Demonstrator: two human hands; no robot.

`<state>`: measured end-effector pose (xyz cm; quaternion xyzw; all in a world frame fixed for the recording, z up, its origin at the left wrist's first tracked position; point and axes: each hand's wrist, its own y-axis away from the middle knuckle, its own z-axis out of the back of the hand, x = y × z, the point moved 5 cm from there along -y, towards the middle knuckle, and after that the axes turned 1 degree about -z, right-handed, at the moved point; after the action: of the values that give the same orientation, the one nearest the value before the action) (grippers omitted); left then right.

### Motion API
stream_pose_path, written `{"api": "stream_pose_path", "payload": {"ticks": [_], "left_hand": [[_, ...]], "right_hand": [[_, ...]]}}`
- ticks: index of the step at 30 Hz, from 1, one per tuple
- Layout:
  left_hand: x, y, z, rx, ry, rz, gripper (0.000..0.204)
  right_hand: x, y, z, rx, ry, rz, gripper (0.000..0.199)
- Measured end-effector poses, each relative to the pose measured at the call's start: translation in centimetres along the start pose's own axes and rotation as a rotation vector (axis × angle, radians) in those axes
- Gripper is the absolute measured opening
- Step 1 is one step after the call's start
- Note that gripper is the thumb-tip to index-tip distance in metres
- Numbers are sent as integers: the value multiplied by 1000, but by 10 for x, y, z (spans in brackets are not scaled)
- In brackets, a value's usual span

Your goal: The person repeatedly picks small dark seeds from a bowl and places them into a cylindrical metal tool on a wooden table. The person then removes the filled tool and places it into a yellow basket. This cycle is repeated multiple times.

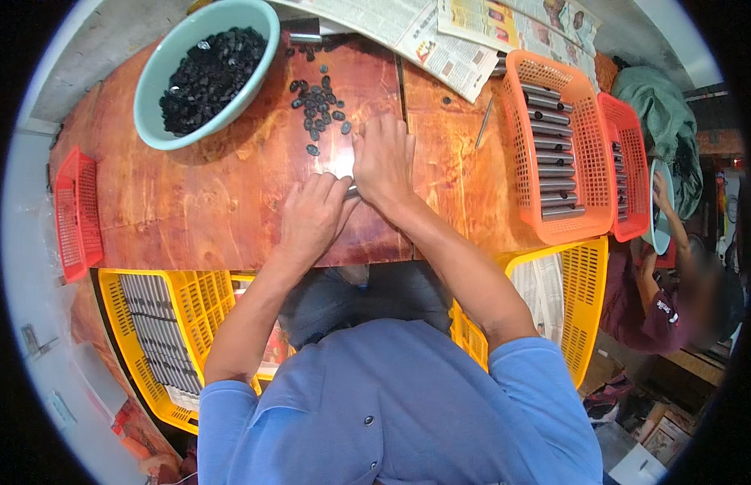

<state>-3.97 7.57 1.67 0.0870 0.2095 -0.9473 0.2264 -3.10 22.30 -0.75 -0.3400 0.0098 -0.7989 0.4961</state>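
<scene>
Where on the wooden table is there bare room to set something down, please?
The widest bare tabletop lies between the leftmost red basket and left hand; a smaller patch lies between right hand and orange basket. Crowded: around the teal bowl, black pieces and newspapers.

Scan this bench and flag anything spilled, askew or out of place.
Small black pieces lie loose on the table, outside the bowl of dark bits; it could pass for a spill, though perhaps deliberate. A thin rod also lies alone beside the orange basket, apart from the tubes inside. No damage is evident.
</scene>
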Motion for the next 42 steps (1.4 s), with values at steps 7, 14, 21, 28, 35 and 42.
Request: {"api": "stream_pose_path", "payload": {"ticks": [7, 14, 21, 28, 35, 42], "left_hand": [[10, -14, -2, 43, -123, 12, 35], [37, 13, -9, -22, 1411, 949, 25], [13, 23, -8, -78, 1980, 1013, 40], [11, 27, -7, -66, 1673, 939, 43], [-6, 23, -4, -42, 1732, 996, 44], [-1, 29, -10, 9, 1673, 944, 44]], "right_hand": [[-20, 0, 8, -173, -423, -142, 19], [-24, 2, 7, -155, -529, -199, 23], [-23, 3, 10, -138, -505, -164, 26], [-23, 3, 10, -135, -527, -152, 27], [-22, 3, 10, -131, -503, -145, 27], [-22, 3, 10, -113, -505, -147, 25]]}}
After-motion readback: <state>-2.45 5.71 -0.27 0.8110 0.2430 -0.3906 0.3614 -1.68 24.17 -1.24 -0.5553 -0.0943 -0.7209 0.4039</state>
